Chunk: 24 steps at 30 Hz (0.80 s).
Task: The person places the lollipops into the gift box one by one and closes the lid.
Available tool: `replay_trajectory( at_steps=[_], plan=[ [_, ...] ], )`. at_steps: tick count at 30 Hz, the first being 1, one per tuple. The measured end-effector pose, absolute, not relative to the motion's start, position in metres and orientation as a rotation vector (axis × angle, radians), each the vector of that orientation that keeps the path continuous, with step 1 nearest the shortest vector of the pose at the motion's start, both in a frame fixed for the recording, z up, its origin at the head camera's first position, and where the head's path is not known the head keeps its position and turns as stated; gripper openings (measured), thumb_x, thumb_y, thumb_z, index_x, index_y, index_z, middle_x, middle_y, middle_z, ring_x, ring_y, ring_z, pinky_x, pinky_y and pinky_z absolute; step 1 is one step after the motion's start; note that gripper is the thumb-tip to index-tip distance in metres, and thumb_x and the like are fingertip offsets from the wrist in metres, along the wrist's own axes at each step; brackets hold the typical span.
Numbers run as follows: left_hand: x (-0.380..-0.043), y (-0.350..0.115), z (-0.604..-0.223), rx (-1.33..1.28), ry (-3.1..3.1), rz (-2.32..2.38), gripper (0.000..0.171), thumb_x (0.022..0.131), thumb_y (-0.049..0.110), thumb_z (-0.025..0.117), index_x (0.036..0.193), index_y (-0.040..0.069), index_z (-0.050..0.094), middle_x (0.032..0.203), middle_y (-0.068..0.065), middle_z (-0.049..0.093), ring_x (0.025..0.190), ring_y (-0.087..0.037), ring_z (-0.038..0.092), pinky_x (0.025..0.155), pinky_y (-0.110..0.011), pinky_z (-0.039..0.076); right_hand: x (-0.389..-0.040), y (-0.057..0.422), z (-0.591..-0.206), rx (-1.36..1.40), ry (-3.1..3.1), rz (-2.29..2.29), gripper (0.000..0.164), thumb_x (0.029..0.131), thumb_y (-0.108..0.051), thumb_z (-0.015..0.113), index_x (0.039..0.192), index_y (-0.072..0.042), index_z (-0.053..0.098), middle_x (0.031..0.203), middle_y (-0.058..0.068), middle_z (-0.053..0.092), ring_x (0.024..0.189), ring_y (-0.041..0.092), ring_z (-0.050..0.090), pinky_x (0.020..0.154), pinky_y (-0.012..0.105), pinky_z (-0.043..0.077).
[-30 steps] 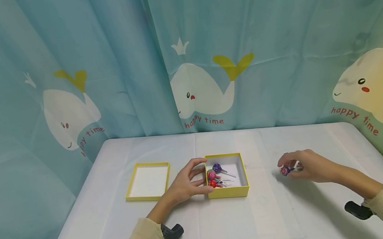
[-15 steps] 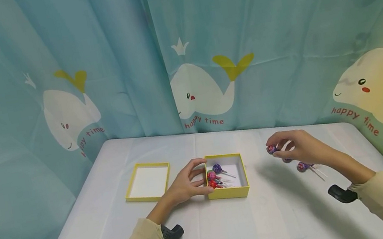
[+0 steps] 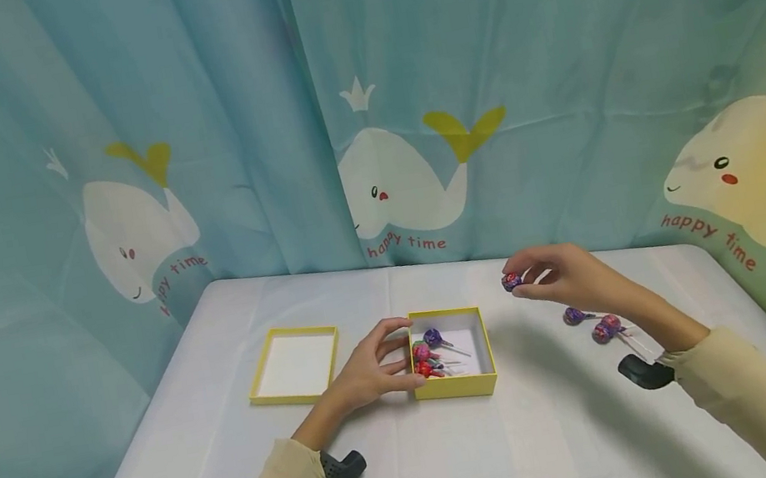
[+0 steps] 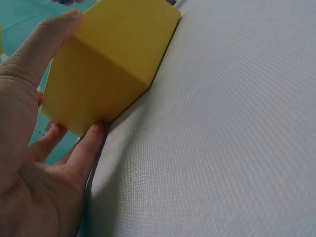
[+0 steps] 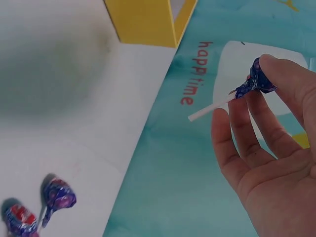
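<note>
A big blue-green curtain [image 3: 236, 86] with white whales hangs behind all the fingers. A white table [image 3: 466, 462] lies under them. The yellow box [image 3: 459, 386] sits on it, right against the left fingers and apart from the right ones. A yellow lid [image 3: 298, 365], white inside, lies to the left of the left fingers. The left hand [image 3: 367, 372] has its fingers spread — they hold the box's left side, with the thumb at the near corner. The right hand [image 3: 562, 274] is up above the table, thumb and finger pinching a purple lollipop [image 3: 511, 282] by its round top. Three loose lollipops [image 3: 601, 333] lie on the table, to the right of those fingertips. More lollipops [image 3: 433, 337] — purple, pink and red — lie in the box, just past the left fingers.
</note>
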State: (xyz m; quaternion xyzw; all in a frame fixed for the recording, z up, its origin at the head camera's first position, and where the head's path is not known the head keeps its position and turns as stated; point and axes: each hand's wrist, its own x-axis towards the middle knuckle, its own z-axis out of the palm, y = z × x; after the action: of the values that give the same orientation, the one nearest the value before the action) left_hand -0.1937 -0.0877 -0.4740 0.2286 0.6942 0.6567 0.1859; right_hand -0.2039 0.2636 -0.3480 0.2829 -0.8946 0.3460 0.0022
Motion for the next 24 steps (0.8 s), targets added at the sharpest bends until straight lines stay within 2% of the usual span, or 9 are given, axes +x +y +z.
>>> replay_trajectory(
  at_steps=[13, 24],
  plan=[
    [-0.194, -0.088, -0.476, 0.646, 1.961, 1.846, 0.088, 0.074, 0.012, 0.087, 0.146, 0.009, 0.037, 0.154, -0.011, 0.033, 0.138, -0.031, 0.039, 0.101, -0.035, 0.048, -0.211, 0.242, -0.348, 0.930, -2.788, 1.209, 0.025, 0.084, -0.015, 0.078, 0.108, -0.017, 0.069, 0.101, -0.004, 0.070, 0.088, 0.015, 0.068, 0.076, 0.032, 0.060],
    [-0.196, -0.088, -0.478, 0.668, 1.937, 1.865, 0.089, 0.074, 0.011, 0.086, 0.146, 0.008, 0.035, 0.154, -0.014, 0.032, 0.138, -0.033, 0.037, 0.102, -0.034, 0.048, -0.217, 0.217, -0.354, 1.021, -2.757, 1.234, 0.024, 0.084, -0.010, 0.078, 0.105, -0.016, 0.069, 0.102, -0.005, 0.069, 0.087, 0.015, 0.067, 0.075, 0.032, 0.060]
  ],
)
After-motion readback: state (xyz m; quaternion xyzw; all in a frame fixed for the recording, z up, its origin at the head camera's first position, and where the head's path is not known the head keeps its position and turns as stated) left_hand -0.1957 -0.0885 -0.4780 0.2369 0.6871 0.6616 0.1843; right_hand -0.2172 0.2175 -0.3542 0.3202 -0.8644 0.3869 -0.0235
